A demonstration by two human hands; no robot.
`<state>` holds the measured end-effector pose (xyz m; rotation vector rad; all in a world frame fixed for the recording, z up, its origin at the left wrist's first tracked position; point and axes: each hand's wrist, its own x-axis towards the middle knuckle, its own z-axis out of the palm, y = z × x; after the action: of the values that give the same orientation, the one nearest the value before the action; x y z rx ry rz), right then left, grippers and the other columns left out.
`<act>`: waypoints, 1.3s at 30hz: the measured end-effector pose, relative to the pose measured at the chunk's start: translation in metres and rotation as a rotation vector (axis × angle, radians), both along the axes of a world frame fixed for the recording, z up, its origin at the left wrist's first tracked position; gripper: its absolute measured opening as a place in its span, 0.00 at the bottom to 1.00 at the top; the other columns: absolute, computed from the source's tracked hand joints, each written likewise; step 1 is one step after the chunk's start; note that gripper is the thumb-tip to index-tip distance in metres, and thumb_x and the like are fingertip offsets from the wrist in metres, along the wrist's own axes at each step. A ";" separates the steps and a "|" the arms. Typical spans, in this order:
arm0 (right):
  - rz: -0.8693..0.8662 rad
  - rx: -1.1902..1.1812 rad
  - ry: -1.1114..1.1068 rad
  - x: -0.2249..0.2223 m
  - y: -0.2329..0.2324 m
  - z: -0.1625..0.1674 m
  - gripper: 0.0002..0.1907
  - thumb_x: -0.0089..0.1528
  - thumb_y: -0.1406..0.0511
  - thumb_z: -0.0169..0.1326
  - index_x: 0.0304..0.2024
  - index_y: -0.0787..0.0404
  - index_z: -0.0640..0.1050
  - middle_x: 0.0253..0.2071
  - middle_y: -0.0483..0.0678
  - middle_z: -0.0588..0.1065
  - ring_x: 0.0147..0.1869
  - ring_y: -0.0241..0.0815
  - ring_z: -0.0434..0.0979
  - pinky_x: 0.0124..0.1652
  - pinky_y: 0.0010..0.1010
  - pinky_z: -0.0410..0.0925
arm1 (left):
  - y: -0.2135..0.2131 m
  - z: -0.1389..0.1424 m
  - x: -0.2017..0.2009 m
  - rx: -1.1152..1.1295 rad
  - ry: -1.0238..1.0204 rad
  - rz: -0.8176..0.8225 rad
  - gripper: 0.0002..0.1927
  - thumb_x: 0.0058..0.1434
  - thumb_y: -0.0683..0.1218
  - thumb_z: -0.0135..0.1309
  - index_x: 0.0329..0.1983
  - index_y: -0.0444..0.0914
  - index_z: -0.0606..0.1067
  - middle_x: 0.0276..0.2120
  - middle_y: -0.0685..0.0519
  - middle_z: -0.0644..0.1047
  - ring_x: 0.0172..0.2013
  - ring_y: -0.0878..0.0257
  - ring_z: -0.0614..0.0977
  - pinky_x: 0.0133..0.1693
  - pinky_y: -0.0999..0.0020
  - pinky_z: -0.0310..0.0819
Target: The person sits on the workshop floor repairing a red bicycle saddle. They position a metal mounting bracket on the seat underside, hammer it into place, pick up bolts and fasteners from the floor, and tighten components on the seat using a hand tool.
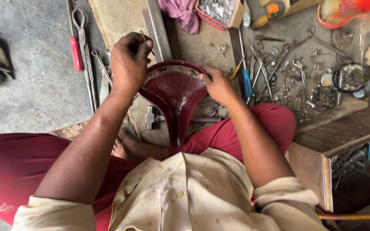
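A dark red leather bicycle saddle (174, 96) stands between my knees, its wide end away from me and its nose pointing down toward my lap. My right hand (218, 84) grips the saddle's right rim near a rivet. Over the saddle's left rim, my left hand (129, 62) is closed around a thin metal tool whose tip pokes out above the fingers. A small hammer (150, 117) lies on the floor just under the saddle, its handle running right behind the saddle's nose.
Pincers and a red-handled tool (77, 52) lie on the concrete at left. A blue-handled screwdriver (247, 82), wrenches, bolts and small parts (296, 72) are scattered at right. A wooden box (322, 141) sits by my right knee. A flat metal bar (158, 30) runs ahead.
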<state>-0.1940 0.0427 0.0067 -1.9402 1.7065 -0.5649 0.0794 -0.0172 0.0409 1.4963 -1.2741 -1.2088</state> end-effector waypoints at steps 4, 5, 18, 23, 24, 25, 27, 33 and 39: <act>-0.155 0.230 -0.085 0.018 -0.003 -0.005 0.14 0.66 0.62 0.54 0.51 0.62 0.81 0.43 0.58 0.81 0.49 0.56 0.82 0.50 0.44 0.71 | 0.016 0.011 -0.011 -0.194 -0.075 -0.090 0.03 0.66 0.39 0.58 0.42 0.35 0.79 0.31 0.47 0.83 0.30 0.60 0.86 0.38 0.64 0.83; -0.178 0.272 -0.109 0.025 -0.004 -0.003 0.14 0.66 0.62 0.54 0.50 0.62 0.81 0.42 0.57 0.81 0.48 0.54 0.82 0.49 0.43 0.72 | 0.022 0.010 -0.015 -0.252 -0.090 -0.113 0.04 0.65 0.39 0.58 0.42 0.34 0.79 0.31 0.45 0.82 0.31 0.57 0.86 0.38 0.62 0.81; -0.322 0.376 -0.185 0.031 0.013 -0.027 0.15 0.66 0.60 0.53 0.50 0.61 0.79 0.33 0.54 0.82 0.32 0.48 0.83 0.35 0.38 0.74 | 0.030 -0.032 -0.050 -0.234 -0.309 -0.196 0.07 0.62 0.42 0.59 0.42 0.38 0.83 0.34 0.40 0.82 0.36 0.43 0.84 0.39 0.55 0.79; -0.438 0.377 -0.502 0.038 0.025 -0.041 0.15 0.65 0.63 0.51 0.50 0.64 0.79 0.34 0.55 0.81 0.31 0.47 0.82 0.31 0.39 0.74 | 0.048 -0.031 -0.067 -0.271 -0.368 -0.079 0.08 0.61 0.43 0.60 0.43 0.39 0.83 0.35 0.39 0.82 0.37 0.42 0.84 0.39 0.54 0.79; -0.383 0.244 -0.482 0.041 0.027 -0.042 0.14 0.67 0.64 0.52 0.51 0.65 0.79 0.36 0.54 0.81 0.34 0.46 0.82 0.33 0.38 0.74 | 0.050 -0.030 -0.068 -0.308 -0.374 -0.039 0.08 0.61 0.43 0.61 0.43 0.39 0.83 0.35 0.39 0.82 0.37 0.41 0.84 0.39 0.53 0.78; -0.329 0.117 -0.460 0.045 0.031 -0.043 0.12 0.68 0.65 0.53 0.52 0.65 0.78 0.38 0.54 0.82 0.36 0.45 0.83 0.34 0.36 0.74 | 0.050 -0.028 -0.068 -0.306 -0.392 -0.052 0.08 0.61 0.43 0.61 0.43 0.38 0.83 0.35 0.39 0.81 0.37 0.41 0.84 0.39 0.53 0.78; -0.347 0.180 -0.598 0.050 0.036 -0.041 0.12 0.69 0.66 0.52 0.53 0.65 0.75 0.38 0.54 0.80 0.33 0.44 0.82 0.29 0.35 0.73 | 0.050 -0.025 -0.065 -0.285 -0.425 -0.081 0.07 0.62 0.44 0.62 0.42 0.38 0.83 0.34 0.39 0.81 0.36 0.41 0.84 0.38 0.53 0.77; -0.390 0.488 -0.978 0.047 0.042 -0.026 0.12 0.70 0.66 0.47 0.54 0.66 0.70 0.35 0.53 0.77 0.23 0.44 0.80 0.17 0.34 0.71 | 0.043 -0.020 -0.049 -0.311 -0.335 -0.230 0.06 0.62 0.42 0.63 0.42 0.38 0.82 0.34 0.39 0.81 0.35 0.44 0.84 0.36 0.57 0.77; -0.349 0.507 -0.981 0.043 0.043 -0.024 0.16 0.69 0.65 0.48 0.58 0.64 0.69 0.37 0.53 0.77 0.23 0.44 0.80 0.18 0.34 0.71 | 0.047 -0.029 -0.049 -0.368 -0.318 -0.242 0.05 0.65 0.41 0.62 0.42 0.37 0.82 0.36 0.40 0.81 0.37 0.44 0.84 0.37 0.58 0.77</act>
<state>-0.1514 0.0854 -0.0176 -0.7719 1.3190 -0.9007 0.0308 0.0294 0.0123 1.3198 -1.8241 -0.8373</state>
